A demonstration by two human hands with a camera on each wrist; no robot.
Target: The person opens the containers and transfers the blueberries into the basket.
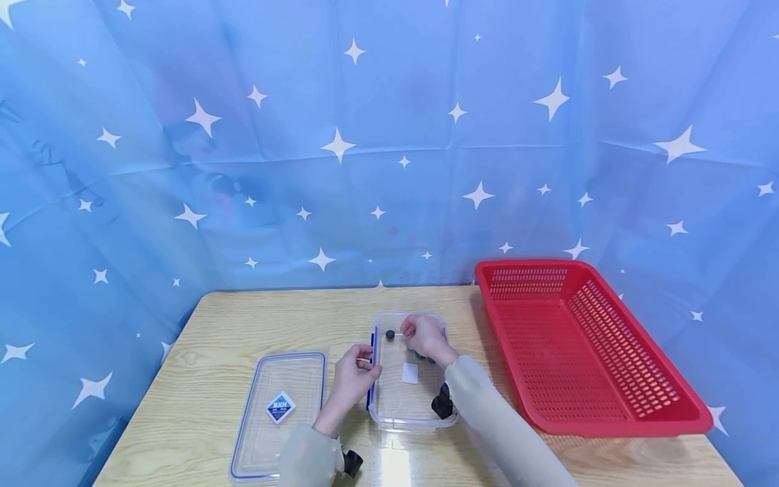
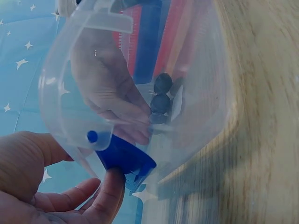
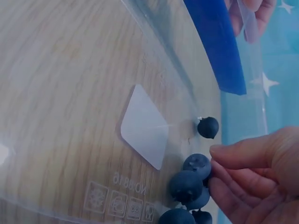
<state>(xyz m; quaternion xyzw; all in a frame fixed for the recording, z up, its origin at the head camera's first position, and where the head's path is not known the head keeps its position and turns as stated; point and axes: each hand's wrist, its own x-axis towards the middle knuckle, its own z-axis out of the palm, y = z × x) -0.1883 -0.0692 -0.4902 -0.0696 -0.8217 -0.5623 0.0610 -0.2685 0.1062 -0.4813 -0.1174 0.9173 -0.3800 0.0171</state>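
A clear plastic food container [image 1: 389,406] with blue side clips stands on the table. My left hand [image 1: 355,372] holds its left wall beside the blue clip [image 2: 124,156], with a fingertip against the clip. Inside, at the far end, is my right hand [image 1: 424,336]. Its thumb and fingertips are right at a cluster of blueberries [image 3: 186,185], with a gap between them. A single blueberry [image 3: 208,127] lies apart from the cluster, just beyond the thumb. On the container floor, a white diamond-shaped patch [image 3: 145,128] shows near the berries.
To the left lies the clear lid [image 1: 249,433] with a blue rim and a blue-and-white label [image 1: 280,407]. A large red plastic basket [image 1: 572,427] stands to the right, close to the container. Behind the wooden table [image 1: 176,392] hangs a blue curtain with white stars [image 1: 389,169].
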